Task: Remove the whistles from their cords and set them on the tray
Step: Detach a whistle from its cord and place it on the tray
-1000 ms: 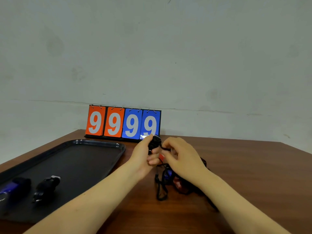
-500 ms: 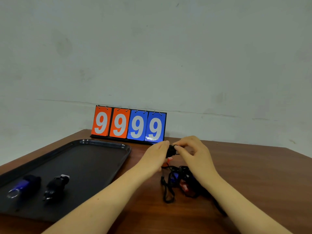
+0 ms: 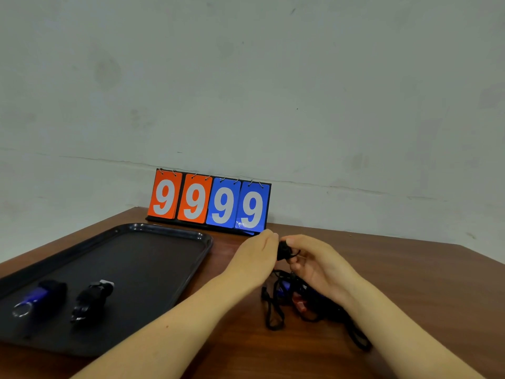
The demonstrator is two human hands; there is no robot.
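A black whistle [image 3: 284, 251] is held above the table between both hands. My left hand [image 3: 255, 258] grips its left side and my right hand [image 3: 314, 262] pinches its ring or cord end on the right. Below the hands lies a tangle of black cords [image 3: 276, 310] with a blue whistle [image 3: 284, 287] and a red whistle [image 3: 299, 303] still in it. On the black tray [image 3: 153, 258] at the left lie a blue whistle [image 3: 38, 295] with a metal ring and a black whistle [image 3: 91, 298].
A flip scoreboard [image 3: 209, 202] reading 9999 stands at the back of the brown wooden table [image 3: 410, 296], against a pale wall. One cord loop [image 3: 360, 340] trails toward the front right.
Both hands have stayed on the black whistle and shifted slightly right in the view as the camera turned; the fingers worked at the cord end.
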